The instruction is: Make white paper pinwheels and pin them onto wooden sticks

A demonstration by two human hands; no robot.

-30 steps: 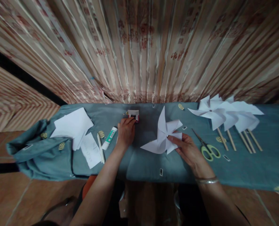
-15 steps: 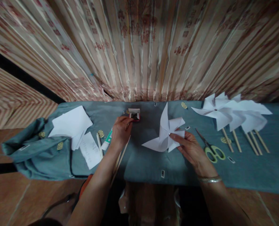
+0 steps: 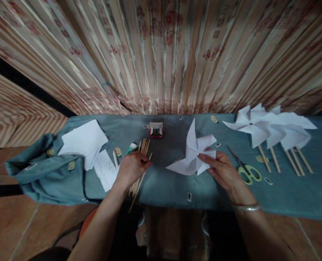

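Note:
My right hand (image 3: 221, 168) holds a white paper pinwheel (image 3: 191, 156) by its right side, the thumb pressed on a small metal pin head at its centre. My left hand (image 3: 133, 166) is over a bundle of wooden sticks (image 3: 143, 145), its fingers closed around one stick (image 3: 139, 186) near the upper end. Part of the bundle is hidden under that hand. Just beyond the sticks stands a small red box (image 3: 157, 135), its white lid up and dark pins inside. A green and white tube (image 3: 132, 147) lies partly behind my left hand.
Finished pinwheels on sticks (image 3: 269, 127) lie overlapping at the right. Scissors with green handles (image 3: 249, 174) rest beside my right hand. White paper sheets (image 3: 86, 139) and a paper with writing (image 3: 105, 172) lie at the left. A pleated curtain (image 3: 161, 65) hangs behind the table.
My left hand has drawn back from the red box to the wooden sticks and closed on one. The right hand keeps hold of the pinwheel. The view has shifted slightly.

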